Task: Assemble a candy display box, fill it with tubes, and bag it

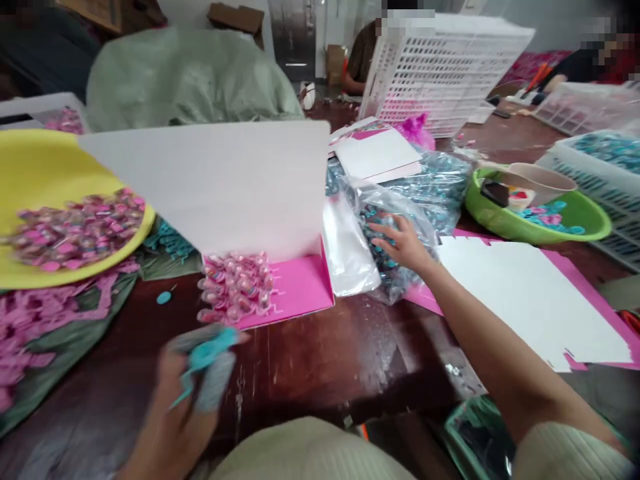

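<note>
A turquoise plastic piece [213, 350] with a thin curly tail is held in my left hand [187, 387], whose fingers have grey coverings. This hand is over the table just in front of a pink box [305, 283] with its white lid raised. Small clear-and-pink capsules [235, 287] stand in rows in the left part of the box. To the right of the box, my right hand [403, 243] reaches with spread fingers onto an open clear bag [390, 273] of small dark and turquoise items. Whether its fingertips touch them cannot be told.
On the left are a yellow basin [50, 157] of pink capsules and a pile of pink pieces [40, 327]. A white cardboard sheet [530, 293], green basin [540, 230] and white crates [445, 67] lie right and behind. Other people sit across the table.
</note>
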### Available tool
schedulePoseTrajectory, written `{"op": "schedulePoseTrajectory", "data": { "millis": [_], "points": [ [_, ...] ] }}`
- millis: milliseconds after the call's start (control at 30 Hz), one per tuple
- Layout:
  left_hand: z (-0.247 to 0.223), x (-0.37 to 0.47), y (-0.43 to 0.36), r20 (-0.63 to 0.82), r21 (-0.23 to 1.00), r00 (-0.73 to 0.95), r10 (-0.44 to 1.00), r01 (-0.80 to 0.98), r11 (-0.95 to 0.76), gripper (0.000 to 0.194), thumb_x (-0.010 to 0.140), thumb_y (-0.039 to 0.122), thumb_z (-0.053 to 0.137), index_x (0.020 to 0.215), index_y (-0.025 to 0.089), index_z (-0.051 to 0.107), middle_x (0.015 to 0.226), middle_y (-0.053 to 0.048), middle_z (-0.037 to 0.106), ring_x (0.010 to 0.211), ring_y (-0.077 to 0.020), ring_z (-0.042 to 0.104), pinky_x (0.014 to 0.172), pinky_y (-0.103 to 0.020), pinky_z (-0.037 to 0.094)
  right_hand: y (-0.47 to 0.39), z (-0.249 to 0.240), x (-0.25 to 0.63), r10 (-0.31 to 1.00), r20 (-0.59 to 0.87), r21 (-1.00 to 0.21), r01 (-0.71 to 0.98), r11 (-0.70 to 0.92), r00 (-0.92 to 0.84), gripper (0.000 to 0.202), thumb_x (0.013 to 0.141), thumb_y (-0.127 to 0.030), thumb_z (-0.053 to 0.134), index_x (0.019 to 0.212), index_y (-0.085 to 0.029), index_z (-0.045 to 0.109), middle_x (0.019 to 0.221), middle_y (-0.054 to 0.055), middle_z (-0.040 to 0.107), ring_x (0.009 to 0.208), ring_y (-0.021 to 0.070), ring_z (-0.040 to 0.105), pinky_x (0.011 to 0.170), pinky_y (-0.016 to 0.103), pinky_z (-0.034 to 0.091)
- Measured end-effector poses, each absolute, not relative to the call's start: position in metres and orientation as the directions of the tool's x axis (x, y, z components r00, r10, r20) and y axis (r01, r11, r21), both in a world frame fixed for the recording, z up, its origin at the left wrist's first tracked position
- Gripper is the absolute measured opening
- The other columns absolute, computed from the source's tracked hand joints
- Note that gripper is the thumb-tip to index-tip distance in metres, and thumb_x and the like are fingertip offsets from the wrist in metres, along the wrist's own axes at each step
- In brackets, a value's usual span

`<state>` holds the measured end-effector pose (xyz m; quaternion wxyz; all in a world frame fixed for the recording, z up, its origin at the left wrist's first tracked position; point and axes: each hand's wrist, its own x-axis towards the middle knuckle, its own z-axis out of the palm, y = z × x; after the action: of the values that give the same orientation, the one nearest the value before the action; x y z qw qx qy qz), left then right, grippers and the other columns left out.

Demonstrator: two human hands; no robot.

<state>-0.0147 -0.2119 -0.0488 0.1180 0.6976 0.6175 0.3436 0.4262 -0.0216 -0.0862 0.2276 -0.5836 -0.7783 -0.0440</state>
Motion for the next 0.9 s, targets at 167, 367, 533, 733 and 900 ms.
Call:
{"op": "schedulePoseTrajectory", "data": {
  "millis": [167,367,533,733,900],
  "points": [
    [-0.044,0.044,-0.205,-0.004,0.888,0.384,0.923,0.425,-0.173,0.033,0.100,0.039,0.052,0.123,0.018,0.063,0.111,-0.007,0.072,0.095,-0.0188,0.067,0.091,-0.032,0.054,-0.049,-0.094,0.412,0.905,0.395,-0.269,0.922,0.278,-0.158,0.048,0.098,-0.057,0.048,0.129,-0.025,0.067,0.114,0.016,0.063,0.111,0.0370,0.061,0.091,0.050,0.050],
    [-0.065,0.070,-0.184,-0.035,0.959,0.400,0.916,0.272,-0.082,0.032,0.094,0.034,0.064,0.121,0.018,0.067,0.115,-0.008,0.072,0.106,-0.0206,0.065,0.101,-0.036,0.049,-0.056,-0.102,0.412,0.937,0.294,-0.284,0.919,0.272,-0.187,0.056,0.101,-0.054,0.037,0.135,-0.017,0.062,0.100,0.017,0.063,0.106,0.0361,0.061,0.092,0.051,0.051],
    [-0.073,0.066,-0.183,-0.124,0.980,0.338,0.933,0.186,0.062,0.030,0.087,0.037,0.073,0.104,0.014,0.063,0.101,-0.007,0.072,0.095,-0.0186,0.067,0.090,-0.033,0.052,-0.071,-0.083,0.410,0.938,0.309,-0.366,0.892,0.267,-0.155,0.054,0.104,-0.040,0.029,0.150,-0.018,0.049,0.098,0.013,0.071,0.093,0.0310,0.068,0.086,0.046,0.054],
    [-0.066,0.071,-0.179,-0.201,0.975,0.409,0.890,0.168,0.143,0.030,0.093,0.042,0.065,0.102,0.013,0.069,0.093,-0.007,0.075,0.063,-0.0091,0.056,0.063,-0.023,0.046,-0.120,-0.058,0.373,0.921,0.176,-0.594,0.708,0.382,-0.349,0.071,0.102,-0.042,0.045,0.164,-0.023,0.014,0.089,0.004,0.076,0.078,0.0265,0.072,0.078,0.042,0.057],
    [-0.070,0.075,-0.175,-0.215,0.976,0.402,0.890,0.128,0.178,0.033,0.092,0.045,0.069,0.098,0.013,0.071,0.095,-0.008,0.078,0.079,-0.0156,0.069,0.079,-0.029,0.055,-0.141,-0.058,0.341,0.792,0.270,-0.642,0.511,0.572,-0.548,0.029,0.102,-0.034,0.050,0.128,-0.029,0.061,0.118,0.007,0.071,0.110,0.0246,0.066,0.096,0.043,0.055]
  ]
}}
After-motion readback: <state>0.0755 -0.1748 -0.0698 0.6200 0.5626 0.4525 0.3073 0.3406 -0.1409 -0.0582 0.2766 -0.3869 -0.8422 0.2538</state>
